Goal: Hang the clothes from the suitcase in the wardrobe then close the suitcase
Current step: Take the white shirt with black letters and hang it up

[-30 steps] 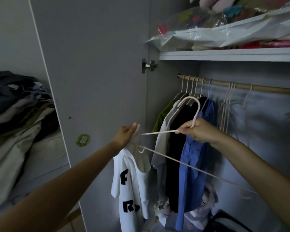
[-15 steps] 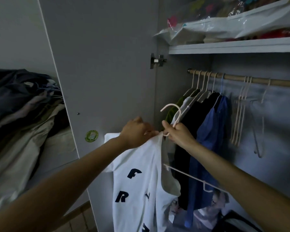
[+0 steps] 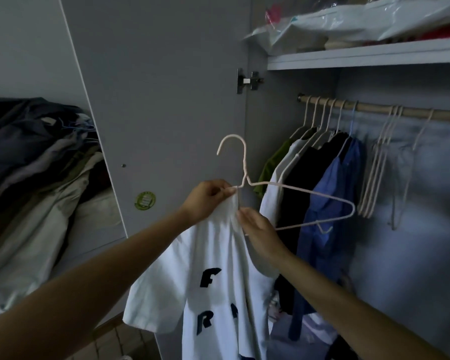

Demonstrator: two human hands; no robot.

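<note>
A white T-shirt (image 3: 208, 258) with dark letters hangs in front of the open wardrobe. My left hand (image 3: 205, 200) pinches its collar together with the left arm of a pale wire hanger (image 3: 244, 162), whose hook points up. My right hand (image 3: 257, 233) holds the shirt fabric just below the hanger's neck. The hanger's right arm sticks out bare toward the hung clothes. The suitcase is out of view.
A wooden rail (image 3: 413, 113) carries green, white, black and blue garments (image 3: 330, 193) at its left end and several bare hangers (image 3: 379, 165) further right. The open grey door (image 3: 153, 87) stands left. A shelf (image 3: 361, 55) holds bagged items. Piled clothes (image 3: 37, 165) lie far left.
The hanger swung upright, hook now above my hands. My left hand took hold of its left arm along with the collar, and my right hand dropped from the hook to the shirt fabric.
</note>
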